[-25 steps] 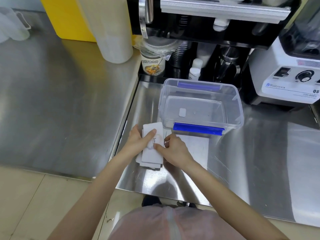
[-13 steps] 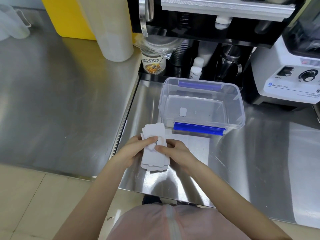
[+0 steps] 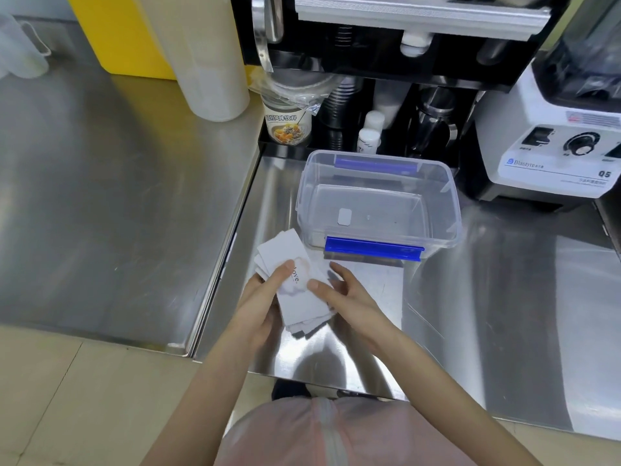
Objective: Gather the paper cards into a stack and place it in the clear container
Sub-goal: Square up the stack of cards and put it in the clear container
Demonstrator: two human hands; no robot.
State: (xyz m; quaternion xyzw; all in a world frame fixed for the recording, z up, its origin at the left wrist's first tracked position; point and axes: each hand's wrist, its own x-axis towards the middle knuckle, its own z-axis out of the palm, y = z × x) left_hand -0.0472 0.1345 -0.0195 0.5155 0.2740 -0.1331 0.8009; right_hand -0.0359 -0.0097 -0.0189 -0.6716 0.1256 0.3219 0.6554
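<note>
A loose stack of white paper cards [image 3: 295, 284], its edges fanned and uneven, is lifted a little above the steel counter. My left hand [image 3: 260, 304] grips it from the left, thumb on the top card near a printed word. My right hand [image 3: 346, 297] touches the stack's right edge with thumb and fingers. Just behind and to the right stands the clear container [image 3: 450, 196], lidless, with blue clips on its near and far walls and only a small white label inside.
A white blender base [image 3: 554, 153] stands at the right, a black machine [image 3: 403, 35] with bottles and a printed cup [image 3: 287, 124] behind the container. A tall white cup stack [image 3: 215, 62] and yellow bin [image 3: 124, 31] stand at the back left. A step edge [image 3: 232, 237] splits the counter.
The stack has come off the counter and tilted, its top end now leaning left. Both hands moved slightly toward me with it, and the cards look more gathered.
</note>
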